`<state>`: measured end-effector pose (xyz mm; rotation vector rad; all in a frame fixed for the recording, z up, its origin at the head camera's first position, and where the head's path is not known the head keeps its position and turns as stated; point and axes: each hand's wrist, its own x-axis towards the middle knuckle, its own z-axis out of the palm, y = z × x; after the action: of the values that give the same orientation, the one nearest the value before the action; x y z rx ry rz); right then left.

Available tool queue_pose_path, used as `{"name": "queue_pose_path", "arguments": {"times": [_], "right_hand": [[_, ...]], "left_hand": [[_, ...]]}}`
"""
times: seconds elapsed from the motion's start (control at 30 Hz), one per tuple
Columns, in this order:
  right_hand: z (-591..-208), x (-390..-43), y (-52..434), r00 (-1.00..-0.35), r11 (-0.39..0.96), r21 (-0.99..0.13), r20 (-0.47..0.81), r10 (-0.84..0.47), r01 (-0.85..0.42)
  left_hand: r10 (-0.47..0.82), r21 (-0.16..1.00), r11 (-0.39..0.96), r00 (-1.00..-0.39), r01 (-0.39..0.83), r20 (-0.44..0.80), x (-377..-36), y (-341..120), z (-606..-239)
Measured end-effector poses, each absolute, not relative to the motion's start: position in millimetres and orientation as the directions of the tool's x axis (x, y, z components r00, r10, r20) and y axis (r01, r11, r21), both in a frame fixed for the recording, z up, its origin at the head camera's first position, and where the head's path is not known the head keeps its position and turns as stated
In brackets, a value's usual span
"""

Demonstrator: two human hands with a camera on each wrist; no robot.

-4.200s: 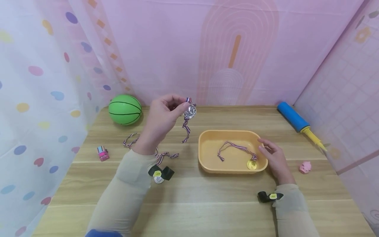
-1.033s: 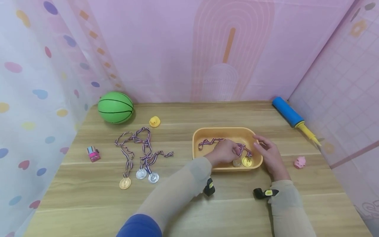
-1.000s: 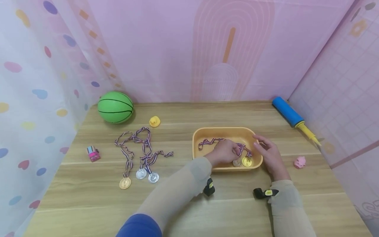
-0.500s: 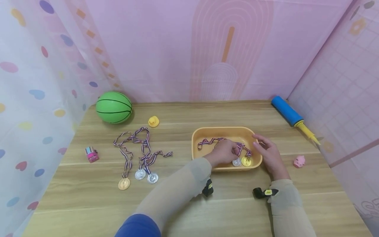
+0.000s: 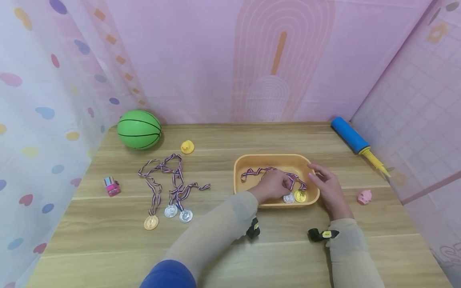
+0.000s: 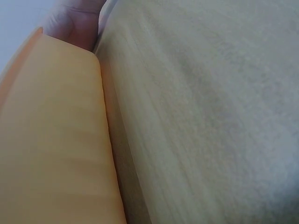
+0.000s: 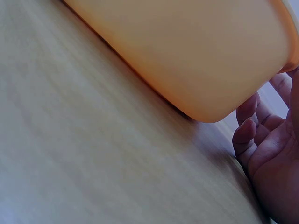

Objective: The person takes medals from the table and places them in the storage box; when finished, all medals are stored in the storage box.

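My left hand (image 5: 271, 184) reaches into the orange plastic basin (image 5: 240, 192), its fingertips pinching the striped ribbon of a silver medal (image 5: 289, 198). That medal lies against the basin's floor beside a gold medal (image 5: 300, 196), and their ribbons run together behind the hand. My right hand (image 5: 329, 192) touches the basin's right rim with extended thumb and fingers. In the right wrist view, the lower fingers (image 7: 245, 133) of that hand are loosely bent beside the basin's outer wall (image 7: 196, 51). Only a piece of a hand (image 6: 77, 21) shows past the basin in the left wrist view.
Left of the basin lie a gold medal (image 5: 151, 222) and two silver medals (image 5: 171, 211) with tangled ribbons. Around them are a green ball (image 5: 139, 130), a yellow duck (image 5: 187, 147) and a pink toy (image 5: 112, 187). A blue pump (image 5: 351, 136) and a pink pig (image 5: 364, 197) sit right.
About four seconds ago my left hand held the silver medal up left of the basin; now medal and hand are inside it. Over the last second the hands have barely moved.
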<state>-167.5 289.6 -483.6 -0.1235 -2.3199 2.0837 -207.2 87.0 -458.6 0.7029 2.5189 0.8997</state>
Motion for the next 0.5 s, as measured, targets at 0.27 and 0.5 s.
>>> {"name": "queue_pose_path", "arguments": {"times": [0.27,0.5], "right_hand": [[-482.1,-166.3,288.6,-0.996,0.132,-0.989,-0.051,0.078,0.061],[-481.8,-166.5,288.0,-0.996,0.138,-0.988,-0.055,0.073,0.064]], "left_hand": [[0.568,0.672,0.662,-0.806,0.331,-0.163,-207.9,86.2,-459.2],[0.557,0.701,0.644,-0.816,0.308,-0.153,-208.1,85.1,-459.4]]}}
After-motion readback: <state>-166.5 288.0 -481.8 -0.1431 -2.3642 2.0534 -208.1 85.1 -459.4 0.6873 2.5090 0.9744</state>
